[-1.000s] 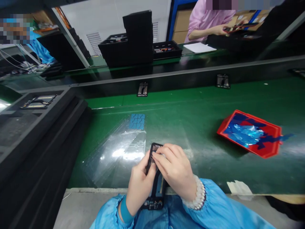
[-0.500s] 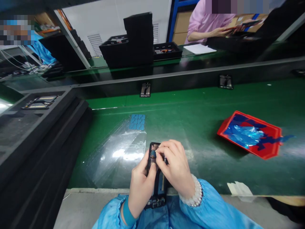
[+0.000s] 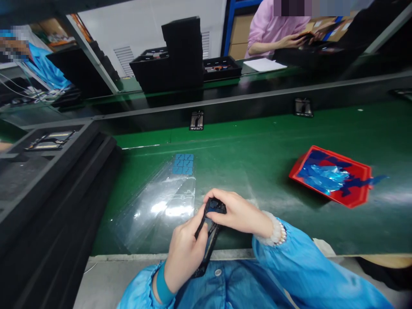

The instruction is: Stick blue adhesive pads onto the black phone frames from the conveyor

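An opened phone body (image 3: 210, 240), black with its inner parts showing, is held tilted at the table's front edge. My left hand (image 3: 186, 246) grips its left side, thumb on the inner face. Around its top end closes my right hand (image 3: 236, 212), thumb pressing on the inside and fingers behind the far edge. Part of the phone's inside is hidden by both hands. Beyond them, a sheet of blue stickers (image 3: 183, 164) lies on clear plastic film (image 3: 157, 206).
A red bin (image 3: 354, 201) with blue film scraps stands at right. Stacked black foam trays (image 3: 106, 159) fill the left, one holding a phone frame (image 3: 51, 140). More phone bodies (image 3: 196, 121) lean along the back ledge. Across it, a person in pink (image 3: 267, 30) handles a device.
The phone has turned and tilted in my hands. My right hand has shifted from pinching at its upper inside to wrapping round its top end. The view has moved slightly.
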{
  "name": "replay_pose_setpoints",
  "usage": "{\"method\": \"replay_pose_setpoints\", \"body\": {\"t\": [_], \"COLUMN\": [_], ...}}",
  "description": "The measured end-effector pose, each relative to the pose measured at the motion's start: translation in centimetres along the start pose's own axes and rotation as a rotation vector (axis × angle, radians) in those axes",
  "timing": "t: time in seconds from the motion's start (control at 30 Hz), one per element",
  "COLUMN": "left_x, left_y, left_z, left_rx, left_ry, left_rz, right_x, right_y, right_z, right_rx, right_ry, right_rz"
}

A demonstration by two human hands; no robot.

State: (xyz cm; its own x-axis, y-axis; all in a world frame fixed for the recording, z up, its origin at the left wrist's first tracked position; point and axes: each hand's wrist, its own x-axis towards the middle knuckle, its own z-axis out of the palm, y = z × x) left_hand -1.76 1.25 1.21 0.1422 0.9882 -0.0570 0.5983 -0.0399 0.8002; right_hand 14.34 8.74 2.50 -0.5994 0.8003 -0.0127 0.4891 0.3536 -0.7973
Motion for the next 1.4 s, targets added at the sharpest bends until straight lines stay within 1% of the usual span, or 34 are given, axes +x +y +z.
{"method": "replay_pose_setpoints", "body": {"t": [0.1,0.23,0.4,0.5,0.6,0.7,0.87,1.1,1.3,1.4], "left_x": [0.0,0.1,0.3,0.3,0.5,0.7,0.8,0.6,0.7,0.8], "left_y": [0.2,0.2,-0.1,-0.3,-0.5,-0.5,-0.2,-0.4,-0.5,-0.3], "left_z": [-0.3,-0.3,-0.1,0.0,0.0,0.0,-0.3,-0.2,0.1,-0.1], "left_rx": [0.054,0.058,-0.007,-0.092,-0.210,-0.273,-0.240,-0.248,-0.308,-0.330], "left_ry": [-0.021,-0.010,-0.014,-0.024,-0.057,-0.077,-0.079,-0.081,-0.090,-0.096], "left_rz": [-0.008,-0.021,-0.051,-0.085,-0.115,-0.128,-0.132,-0.128,-0.152,-0.145], "right_x": [0.2,0.2,0.3,0.3,0.4,0.5,0.7,0.7,0.7,0.7], "right_y": [-0.2,-0.4,-0.4,0.1,0.7,1.1,1.0,0.8,1.2,1.3], "right_z": [0.0,0.2,0.6,0.6,0.5,0.6,1.0,1.4,1.0,1.0], "right_rx": [0.016,0.043,0.048,0.055,0.094,0.152,0.203,0.182,0.197,0.229], "right_ry": [-0.011,0.003,0.020,0.000,-0.035,-0.044,-0.026,0.007,-0.039,-0.044], "right_rz": [0.005,0.021,0.058,0.027,-0.016,-0.017,0.037,0.092,0.016,0.022]}}
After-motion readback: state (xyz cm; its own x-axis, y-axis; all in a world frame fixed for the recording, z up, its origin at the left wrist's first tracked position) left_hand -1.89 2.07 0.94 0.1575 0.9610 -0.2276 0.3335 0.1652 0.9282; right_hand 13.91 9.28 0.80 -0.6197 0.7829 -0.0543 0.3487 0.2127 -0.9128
